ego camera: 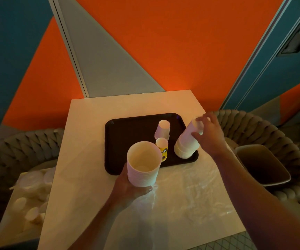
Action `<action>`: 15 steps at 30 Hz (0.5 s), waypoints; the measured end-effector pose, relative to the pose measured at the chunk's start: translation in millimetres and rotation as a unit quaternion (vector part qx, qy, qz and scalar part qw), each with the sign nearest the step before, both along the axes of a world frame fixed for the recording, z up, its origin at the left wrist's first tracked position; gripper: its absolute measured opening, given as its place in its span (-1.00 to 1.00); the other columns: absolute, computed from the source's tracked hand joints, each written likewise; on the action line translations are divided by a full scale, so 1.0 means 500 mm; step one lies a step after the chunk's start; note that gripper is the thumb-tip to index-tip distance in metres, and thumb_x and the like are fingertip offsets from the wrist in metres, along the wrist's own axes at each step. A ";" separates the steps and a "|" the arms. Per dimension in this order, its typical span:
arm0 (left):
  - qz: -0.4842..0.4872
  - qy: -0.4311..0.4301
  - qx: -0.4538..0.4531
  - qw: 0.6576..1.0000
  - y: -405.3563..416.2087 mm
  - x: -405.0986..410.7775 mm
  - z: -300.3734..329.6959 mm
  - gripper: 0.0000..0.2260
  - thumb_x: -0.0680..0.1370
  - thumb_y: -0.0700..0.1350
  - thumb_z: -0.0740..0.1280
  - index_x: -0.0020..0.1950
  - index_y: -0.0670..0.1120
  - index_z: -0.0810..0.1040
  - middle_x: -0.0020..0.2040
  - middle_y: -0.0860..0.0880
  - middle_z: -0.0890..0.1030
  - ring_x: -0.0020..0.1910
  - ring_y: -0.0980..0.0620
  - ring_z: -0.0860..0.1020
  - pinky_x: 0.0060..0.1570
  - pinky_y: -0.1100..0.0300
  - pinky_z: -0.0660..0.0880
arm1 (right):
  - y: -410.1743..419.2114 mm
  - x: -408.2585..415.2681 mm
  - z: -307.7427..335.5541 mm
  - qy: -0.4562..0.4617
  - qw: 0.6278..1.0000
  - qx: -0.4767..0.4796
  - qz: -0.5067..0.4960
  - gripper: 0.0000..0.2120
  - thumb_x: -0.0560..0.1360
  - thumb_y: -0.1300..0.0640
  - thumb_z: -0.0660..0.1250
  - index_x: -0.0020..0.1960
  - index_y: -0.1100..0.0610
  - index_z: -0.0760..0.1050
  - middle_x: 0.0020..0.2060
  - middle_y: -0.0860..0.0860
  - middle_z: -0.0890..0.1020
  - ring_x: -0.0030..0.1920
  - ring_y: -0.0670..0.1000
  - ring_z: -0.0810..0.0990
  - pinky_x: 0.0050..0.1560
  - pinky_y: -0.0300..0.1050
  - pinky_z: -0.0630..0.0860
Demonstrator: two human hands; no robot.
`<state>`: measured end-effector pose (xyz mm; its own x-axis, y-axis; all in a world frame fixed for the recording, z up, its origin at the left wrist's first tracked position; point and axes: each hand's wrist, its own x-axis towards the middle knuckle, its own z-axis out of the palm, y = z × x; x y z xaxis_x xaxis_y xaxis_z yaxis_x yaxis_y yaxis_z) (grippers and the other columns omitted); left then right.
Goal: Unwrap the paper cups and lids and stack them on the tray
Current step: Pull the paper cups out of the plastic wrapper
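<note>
Orange, teal and grey wall panels fill the upper half of the frame, and below them a pale square bench (84,141) runs down toward the bottom edge with a dark tray (124,134) lying at its middle. Low in the centre, the left hand (127,188) grasps a stack of large cups (143,164) from below and behind, fingers and thumb curled round its lower end; the stack's long axis is close to upright, tipped slightly, with the open mouth turned up toward the camera, and it hangs over the tray's near edge. At centre right, the right hand (208,134) has its grip on a tilted stack of white cups (188,141), thumb on the side and fingertips spread loosely over the closed top end; this stack rests rims-down on the tray's right near corner and leans up and to the right. Between the two stacks, a small white cup stack (162,130) stands mouth-down on the tray, and just in front of it a small yellow cup (162,148) stands likewise. Crumpled clear plastic wrap (190,192) lies spread over the near part of the bench. A woven chair (264,129) at the right holds a brown box (264,165), and more wrapped cups or lids (32,184) lie at lower left.
</note>
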<state>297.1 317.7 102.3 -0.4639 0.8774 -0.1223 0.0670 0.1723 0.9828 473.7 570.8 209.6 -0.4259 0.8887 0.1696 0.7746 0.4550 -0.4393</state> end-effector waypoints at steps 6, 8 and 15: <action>-0.003 0.007 -0.003 1.000 0.004 0.003 0.004 -0.08 0.16 0.05 0.69 0.44 0.13 0.35 0.22 0.10 0.61 0.24 0.06 0.57 0.09 0.07 0.63 | -0.002 0.006 -0.041 -0.094 0.995 -0.028 0.014 -0.31 0.51 0.15 0.47 0.57 0.06 0.27 0.54 0.02 0.26 0.42 0.26 0.37 0.33 0.17 0.45; -0.001 0.002 -0.003 1.000 0.003 0.004 0.008 -0.10 0.18 -0.02 0.69 0.43 0.15 0.36 0.21 0.09 0.61 0.22 0.07 0.58 0.05 0.12 0.63 | -0.013 -0.002 -0.018 -0.087 0.996 -0.023 -0.004 -0.28 0.50 0.11 0.49 0.57 0.03 0.24 0.54 0.05 0.24 0.45 0.28 0.31 0.34 0.23 0.41; 0.006 -0.014 0.003 1.000 0.001 0.004 0.011 -0.11 0.15 0.01 0.68 0.41 0.14 0.37 0.21 0.08 0.63 0.22 0.05 0.59 0.04 0.14 0.62 | -0.173 -0.054 0.096 0.117 0.952 -0.212 0.186 -0.40 0.44 -0.05 0.54 0.42 -0.13 0.43 0.30 -0.18 0.50 0.19 -0.18 0.52 0.07 -0.29 0.48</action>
<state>299.1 318.2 107.7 -0.4713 0.8721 -0.1313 0.0366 0.1681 0.9851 446.6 484.5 257.7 -0.7190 0.6937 -0.0428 0.4534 0.4215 -0.7853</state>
